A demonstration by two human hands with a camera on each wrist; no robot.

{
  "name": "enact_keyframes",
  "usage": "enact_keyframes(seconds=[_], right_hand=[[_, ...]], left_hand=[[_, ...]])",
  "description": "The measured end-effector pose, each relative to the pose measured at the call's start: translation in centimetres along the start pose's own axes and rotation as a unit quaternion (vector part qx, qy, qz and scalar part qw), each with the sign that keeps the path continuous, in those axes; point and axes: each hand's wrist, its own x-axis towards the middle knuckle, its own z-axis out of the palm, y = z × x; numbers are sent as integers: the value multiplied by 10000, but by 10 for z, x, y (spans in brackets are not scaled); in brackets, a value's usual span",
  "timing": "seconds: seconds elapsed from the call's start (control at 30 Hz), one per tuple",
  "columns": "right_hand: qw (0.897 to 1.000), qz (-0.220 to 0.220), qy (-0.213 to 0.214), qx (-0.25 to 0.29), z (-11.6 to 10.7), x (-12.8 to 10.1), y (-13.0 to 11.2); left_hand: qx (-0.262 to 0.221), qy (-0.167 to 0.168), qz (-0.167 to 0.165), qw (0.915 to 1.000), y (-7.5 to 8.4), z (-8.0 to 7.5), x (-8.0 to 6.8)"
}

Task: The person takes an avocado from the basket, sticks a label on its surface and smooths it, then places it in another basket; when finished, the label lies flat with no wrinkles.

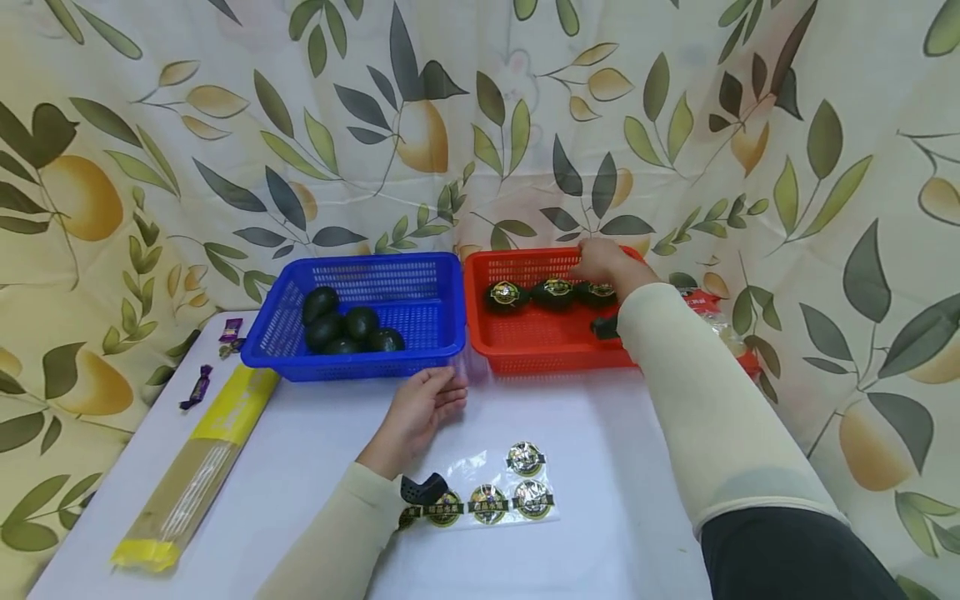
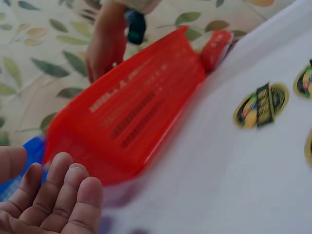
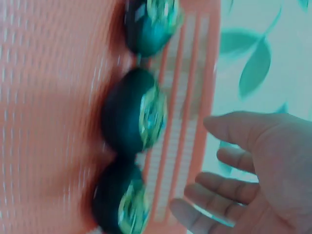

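My right hand (image 1: 602, 260) is over the back right rim of the red basket (image 1: 555, 365). In the right wrist view its fingers (image 3: 222, 187) are spread, with nothing between them. Three dark avocados stand in a row along the basket's back wall: a left one (image 1: 504, 307), a middle one (image 1: 553, 302) and a right one (image 1: 592, 303), each bearing a gold-and-black sticker. My left hand (image 1: 423, 404), fingers loosely bent and holding nothing, is by the front right corner of the blue basket (image 1: 352, 372). Several avocados (image 1: 324, 332) without visible stickers lie in that basket.
A clear sheet with several round stickers (image 1: 488, 504) lies below the left hand. At the left are a long yellow-ended packet (image 1: 198, 458) and purple-wrapped candies (image 1: 199, 387). A red-and-clear package (image 1: 705, 304) sits right of the red basket, partly behind the right arm. A leaf-patterned curtain (image 1: 510, 125) hangs behind.
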Motion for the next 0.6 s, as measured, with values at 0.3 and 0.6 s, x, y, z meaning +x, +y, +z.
enact_keyframes(seconds=[0.3, 0.6], right_hand=[[9851, -1637, -299, 443, 20, -10, -100], [9301, -2351, -1802, 2172, 36, -26, -183]], left_hand=[[-1368, 1225, 199, 9828, 44, -107, -29], [-2376, 2129, 236, 9474, 85, -169, -44]])
